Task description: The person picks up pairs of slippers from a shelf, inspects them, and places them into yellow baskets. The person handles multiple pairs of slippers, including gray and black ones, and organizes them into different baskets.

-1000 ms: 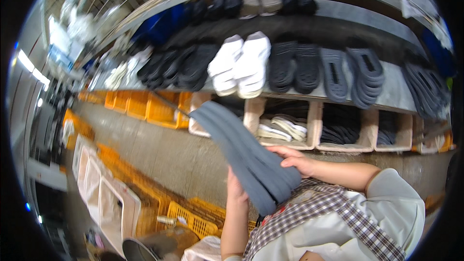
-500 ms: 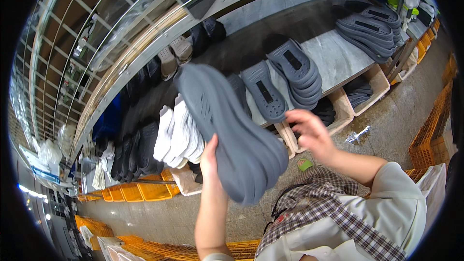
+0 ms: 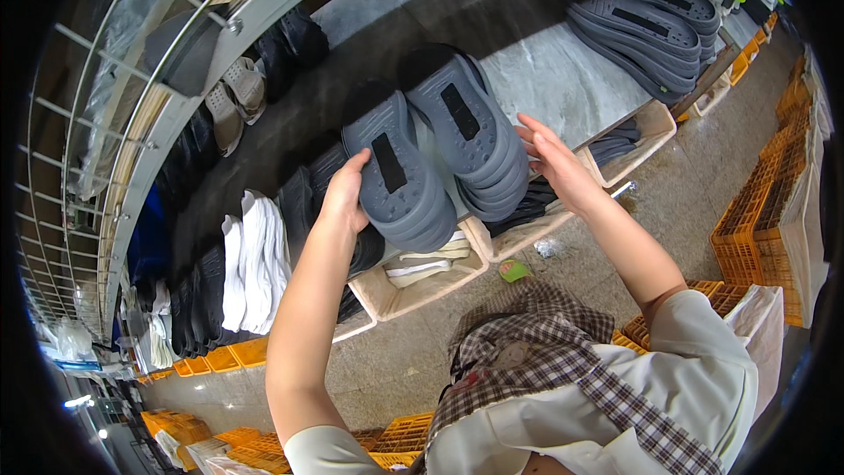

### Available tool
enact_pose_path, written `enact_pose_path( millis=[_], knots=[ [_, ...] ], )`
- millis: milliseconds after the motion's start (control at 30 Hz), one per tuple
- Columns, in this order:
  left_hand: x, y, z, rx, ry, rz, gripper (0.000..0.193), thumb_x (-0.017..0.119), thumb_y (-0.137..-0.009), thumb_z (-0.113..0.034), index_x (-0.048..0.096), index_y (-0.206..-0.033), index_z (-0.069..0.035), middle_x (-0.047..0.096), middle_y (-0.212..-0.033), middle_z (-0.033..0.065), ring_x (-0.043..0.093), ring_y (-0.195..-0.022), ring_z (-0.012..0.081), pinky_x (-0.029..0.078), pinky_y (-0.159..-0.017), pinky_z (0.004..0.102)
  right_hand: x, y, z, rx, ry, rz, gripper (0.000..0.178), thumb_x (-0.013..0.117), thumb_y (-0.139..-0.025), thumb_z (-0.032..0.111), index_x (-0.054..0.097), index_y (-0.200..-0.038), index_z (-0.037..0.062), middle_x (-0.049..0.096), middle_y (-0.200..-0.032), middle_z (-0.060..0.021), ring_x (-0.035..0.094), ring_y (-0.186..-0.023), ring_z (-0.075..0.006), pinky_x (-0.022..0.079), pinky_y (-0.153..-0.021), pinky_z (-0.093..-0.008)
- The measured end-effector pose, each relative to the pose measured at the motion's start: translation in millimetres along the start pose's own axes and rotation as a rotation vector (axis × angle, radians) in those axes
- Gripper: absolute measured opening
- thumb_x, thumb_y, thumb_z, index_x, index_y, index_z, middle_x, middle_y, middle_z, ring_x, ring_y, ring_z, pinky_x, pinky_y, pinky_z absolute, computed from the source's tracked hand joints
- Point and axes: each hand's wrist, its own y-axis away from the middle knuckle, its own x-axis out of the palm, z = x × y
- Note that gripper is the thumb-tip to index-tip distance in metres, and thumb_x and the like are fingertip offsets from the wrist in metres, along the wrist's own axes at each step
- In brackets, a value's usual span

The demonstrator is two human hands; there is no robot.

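Two stacks of grey shoe soles stand side by side at the front of the shelf, each topped by a sole with a black patch. My left hand (image 3: 350, 192) grips the outer side of the left stack (image 3: 398, 178); its thumb lies along the top sole's edge and the other fingers are mostly hidden. Beside the right stack (image 3: 466, 127), my right hand (image 3: 556, 160) is open with fingers stretched out, close to its right side. Whether those fingers touch the soles I cannot tell.
White soles (image 3: 255, 259) and black ones (image 3: 198, 299) line the shelf at left; more grey soles (image 3: 642, 31) sit far right. Pale bins (image 3: 422, 292) hang below the shelf edge. A wire grille (image 3: 114, 149) rises at left, and orange crates (image 3: 765, 220) stand at right.
The grey stack in my left hand has come down onto the shelf beside the other stack, its top now showing a black patch. My right hand has moved up beside the right stack.
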Motion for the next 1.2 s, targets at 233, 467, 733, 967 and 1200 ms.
enact_pose_path(
  millis=[233, 467, 733, 967, 1200],
  knots=[
    [5.1, 7.3, 18.2, 0.079, 0.132, 0.206, 0.072, 0.049, -0.087, -0.059, 0.044, -0.133, -0.003, 0.047, -0.135, 0.0134, 0.045, -0.123, 0.0303, 0.034, -0.105, 0.0439, 0.7, -19.7, -13.0, 0.071, -0.066, 0.084, 0.061, 0.037, -0.097, 0.048, 0.025, -0.146, 0.0143, 0.033, -0.144, -0.0054, 0.035, -0.128, -0.0201, 0.033, -0.101, -0.0387],
    [3.2, 33.7, 17.2, 0.188, -0.008, -0.118, 0.083, 0.046, -0.090, -0.057, 0.014, -0.147, -0.006, 0.019, -0.151, 0.0202, 0.020, -0.139, 0.0317, 0.015, -0.111, 0.0475, -1.8, -37.8, 22.7, 0.106, 0.153, -0.118, 0.064, 0.045, -0.090, 0.055, 0.035, -0.141, 0.0173, 0.041, -0.139, -0.0047, 0.042, -0.119, -0.0177, 0.033, -0.096, -0.0373],
    [-56.5, 147.1, 60.6, 0.850, -0.389, -0.096, 0.066, 0.061, -0.084, -0.005, 0.027, -0.140, -0.005, 0.036, -0.142, 0.0169, 0.036, -0.131, 0.0284, 0.029, -0.106, 0.0412, 88.9, -163.1, 98.3, -0.578, 0.352, 0.349, 0.026, 0.054, -0.089, 0.009, 0.056, -0.113, 0.0020, 0.061, -0.110, -0.0075, 0.055, -0.106, -0.0163, 0.041, -0.094, -0.0289],
    [-92.7, 206.0, 161.5, 0.618, -0.178, -0.659, 0.049, 0.059, -0.085, -0.001, 0.040, -0.130, -0.001, 0.052, -0.125, 0.0141, 0.052, -0.114, 0.0222, 0.041, -0.095, 0.0328, 219.5, -379.6, 33.7, -0.207, 0.674, 0.191, 0.036, 0.063, -0.086, 0.025, 0.054, -0.114, 0.0043, 0.058, -0.109, -0.0102, 0.055, -0.100, -0.0205, 0.046, -0.086, -0.0322],
    [-91.0, 247.6, 273.6, 0.260, 0.219, -1.166, 0.042, 0.058, -0.086, 0.003, 0.044, -0.126, 0.000, 0.058, -0.113, 0.0099, 0.057, -0.102, 0.0164, 0.045, -0.090, 0.0285, 226.6, -554.2, -57.0, 0.141, 0.271, 0.165, 0.054, 0.069, -0.082, 0.033, 0.047, -0.124, 0.0083, 0.052, -0.117, -0.0118, 0.056, -0.092, -0.0247, 0.052, -0.073, -0.0331]
  ],
)
